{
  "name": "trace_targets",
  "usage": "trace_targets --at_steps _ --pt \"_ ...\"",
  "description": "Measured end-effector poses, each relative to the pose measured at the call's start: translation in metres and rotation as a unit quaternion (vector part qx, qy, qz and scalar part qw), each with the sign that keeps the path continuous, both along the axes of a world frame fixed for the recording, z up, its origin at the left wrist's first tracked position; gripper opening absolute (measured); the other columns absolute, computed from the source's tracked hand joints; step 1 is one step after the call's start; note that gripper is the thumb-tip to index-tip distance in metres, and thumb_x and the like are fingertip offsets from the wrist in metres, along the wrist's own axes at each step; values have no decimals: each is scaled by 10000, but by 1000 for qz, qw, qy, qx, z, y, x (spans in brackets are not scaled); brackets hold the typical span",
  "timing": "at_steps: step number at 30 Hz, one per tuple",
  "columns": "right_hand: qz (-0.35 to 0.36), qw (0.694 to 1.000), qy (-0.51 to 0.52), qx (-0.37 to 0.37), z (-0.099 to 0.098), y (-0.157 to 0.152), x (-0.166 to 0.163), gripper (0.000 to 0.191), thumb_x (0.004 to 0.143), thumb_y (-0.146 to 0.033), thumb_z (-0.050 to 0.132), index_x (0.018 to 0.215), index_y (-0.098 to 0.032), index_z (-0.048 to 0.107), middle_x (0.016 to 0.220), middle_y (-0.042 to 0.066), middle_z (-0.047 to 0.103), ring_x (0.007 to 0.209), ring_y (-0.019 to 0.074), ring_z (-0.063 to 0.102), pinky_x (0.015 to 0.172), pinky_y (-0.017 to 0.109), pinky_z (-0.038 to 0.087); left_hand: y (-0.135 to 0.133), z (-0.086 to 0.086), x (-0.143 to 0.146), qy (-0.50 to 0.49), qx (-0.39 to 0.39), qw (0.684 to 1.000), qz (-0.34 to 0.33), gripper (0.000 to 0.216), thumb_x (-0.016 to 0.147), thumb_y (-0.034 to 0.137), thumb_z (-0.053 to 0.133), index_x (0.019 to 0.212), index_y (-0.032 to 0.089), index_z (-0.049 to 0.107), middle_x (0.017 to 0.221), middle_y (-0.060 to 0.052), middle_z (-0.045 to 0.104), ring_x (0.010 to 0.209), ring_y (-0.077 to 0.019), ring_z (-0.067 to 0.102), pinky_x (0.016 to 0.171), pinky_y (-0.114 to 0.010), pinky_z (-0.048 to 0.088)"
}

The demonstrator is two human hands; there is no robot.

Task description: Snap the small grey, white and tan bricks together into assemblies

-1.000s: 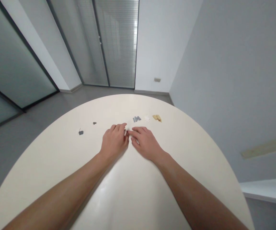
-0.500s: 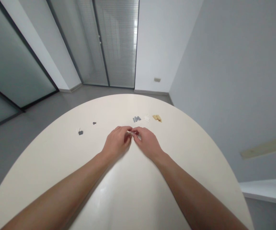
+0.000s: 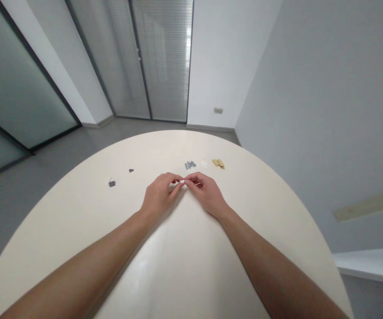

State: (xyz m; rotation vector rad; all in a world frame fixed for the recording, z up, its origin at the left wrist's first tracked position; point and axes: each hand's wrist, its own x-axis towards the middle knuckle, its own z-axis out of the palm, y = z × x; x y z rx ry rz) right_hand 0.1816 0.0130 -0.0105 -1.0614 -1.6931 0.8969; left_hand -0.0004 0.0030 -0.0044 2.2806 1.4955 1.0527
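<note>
Head view: the left hand (image 3: 160,195) and the right hand (image 3: 206,193) stand at the middle of a cream round table (image 3: 191,144), fingertips meeting; each hand is closed in a pinch, the two together gripping a small white piece (image 3: 181,181) between them; its exact shape is too small to tell.

Further items lie on the table beyond the hands; a group of grey slotted parts (image 3: 190,165), a white flat piece (image 3: 204,164) and tan flat pieces (image 3: 218,163) sit in a row, forward and to the right of the right hand; a small dark piece (image 3: 130,170) and a dark grey piece (image 3: 112,183), the latter with a white fleck beside it, lie forward and to the left of the left hand, well apart from it.

Beyond the table edge is a grey floor (image 3: 61,164); a glazed door with slatted blinds (image 3: 165,57) stands ahead; a frosted glass partition (image 3: 18,75) runs along the left; a grey wall (image 3: 311,110) runs along the right.
</note>
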Motion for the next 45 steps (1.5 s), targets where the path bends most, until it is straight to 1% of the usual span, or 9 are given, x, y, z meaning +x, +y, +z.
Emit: trace_targets --at_steps 8,15,19,26,30,33,37,45 --pt "-5 1000 -13 -5 4 -2 0 152 925 -340 640 981 -218 710 953 22 746 845 154 667 791 309 513 -1 1 1 -27 -34 999 14 189 979 366 556 1021 244 694 1013 -25 750 940 -199 673 832 -350 531" --pt "-7 1000 -11 -9 4 -2 -1 180 947 -355 599 986 -215 706 963 27 747 860 158 665 814 315 509 1 -2 0 -31 -25 999 8 170 978 341 559 1031 249 691 999 -17 755 893 -181 681 822 -341 541" --pt "-11 1000 -9 -8 3 -2 -1 186 954 -354 583 984 -211 698 972 26 743 865 155 661 822 313 504 1 -3 0 -28 -14 999 -8 163 979 302 545 1039 242 683 1022 -17 753 920 -182 678 819 -337 538" --pt "-15 1000 -11 -4 2 -1 -1 205 963 -377 564 960 -206 676 950 29 730 859 160 650 824 320 499 0 -5 0 -26 -7 999 -20 166 970 287 545 1058 237 676 1034 -25 750 934 -181 678 824 -333 546" --pt "-15 1000 -14 -3 4 -3 -2 213 969 -386 554 968 -208 671 953 29 728 868 164 652 827 324 499 0 -4 0 -29 -5 999 -16 162 970 283 540 1034 232 680 1028 -27 752 932 -182 680 820 -333 548" --pt "-12 1000 -29 -1 4 -4 -2 193 970 -371 556 999 -219 670 949 24 729 853 161 655 802 317 502 0 -1 1 -35 -14 999 -7 163 971 289 546 1031 239 689 1012 -21 758 908 -180 683 817 -338 550" --pt "-14 998 -56 8 4 -6 -1 166 964 -344 572 1043 -228 660 945 22 731 846 159 661 766 307 503 1 0 2 -56 -33 998 -9 160 963 287 557 1039 247 693 1012 -18 760 897 -175 692 795 -326 560" --pt "-12 997 -74 10 7 -7 -2 155 967 -316 573 1057 -221 658 961 26 738 857 157 667 773 302 502 0 0 3 -80 -48 996 -1 144 950 289 567 1036 237 670 999 -25 754 889 -179 695 769 -315 567"
